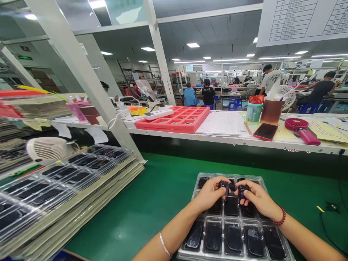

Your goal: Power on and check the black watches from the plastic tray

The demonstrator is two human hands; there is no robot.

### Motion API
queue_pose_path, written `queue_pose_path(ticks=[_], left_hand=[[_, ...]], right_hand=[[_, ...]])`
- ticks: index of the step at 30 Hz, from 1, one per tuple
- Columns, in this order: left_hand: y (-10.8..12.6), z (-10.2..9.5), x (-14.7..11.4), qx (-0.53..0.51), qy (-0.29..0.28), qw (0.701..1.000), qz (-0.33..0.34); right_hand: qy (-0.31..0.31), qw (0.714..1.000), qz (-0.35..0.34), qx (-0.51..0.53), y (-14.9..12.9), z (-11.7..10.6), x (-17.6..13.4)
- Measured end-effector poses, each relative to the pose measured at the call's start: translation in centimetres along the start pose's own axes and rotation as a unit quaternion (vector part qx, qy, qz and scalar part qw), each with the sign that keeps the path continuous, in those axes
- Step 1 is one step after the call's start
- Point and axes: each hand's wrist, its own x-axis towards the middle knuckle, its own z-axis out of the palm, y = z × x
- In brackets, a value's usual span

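Note:
Over the far rows of a clear plastic tray (209,219), my left hand (210,194) pinches a small black smartwatch body (224,187) whose screen shows lines of text. Just to its right, my right hand (258,199) grips a second smartwatch body (243,191), its screen lit with a similar list. Both thumbs rest on or beside the screens. Several dark, rounded rectangular devices (234,237) lie in the tray's compartments beneath and in front of my hands. My hands and wrists hide part of the tray's far rows.
Stacked trays of dark devices (78,177) stand on the left of the green table (152,210). A shelf (225,139) behind bears a red foam tray (174,121), papers (220,123), a phone (265,131) and a handheld fan (301,130). A black cable (330,228) lies at right.

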Motion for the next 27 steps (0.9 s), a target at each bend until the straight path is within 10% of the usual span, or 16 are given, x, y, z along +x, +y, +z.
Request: queue_pose_path(ticks=[27], left_hand=[[-0.71, -0.23, 0.16, 0.022, 0.002, 1.0, -0.001]], right_hand=[[0.001, 1.0, 0.0, -0.013, -0.01, 0.08, -0.01]])
